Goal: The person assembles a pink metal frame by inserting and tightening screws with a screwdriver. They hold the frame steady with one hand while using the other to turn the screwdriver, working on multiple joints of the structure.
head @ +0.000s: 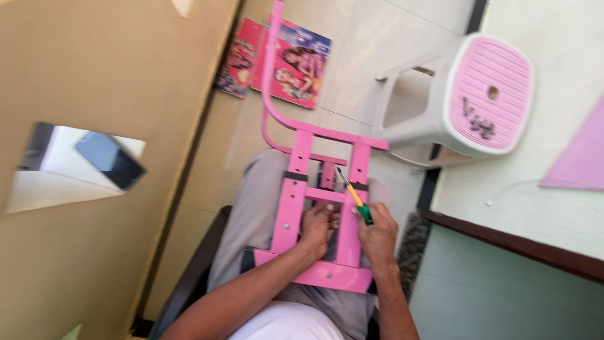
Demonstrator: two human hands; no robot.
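Observation:
A pink metal frame (296, 189) with two flat rails and cross bars lies across my lap, and a curved pink tube rises from its top end. My left hand (316, 228) reaches between the two rails and holds a cross bar. My right hand (376, 234) grips a screwdriver (353, 196) with a yellow and green handle. Its tip points up and left toward the right rail near the upper cross bar.
A white plastic stool (465, 94) with a pink seat lies on its side at the upper right. Colourful picture booklets (277, 60) lie on the tiled floor above. A tan board (94, 75) with a cut-out fills the left, a phone (112, 160) showing through it.

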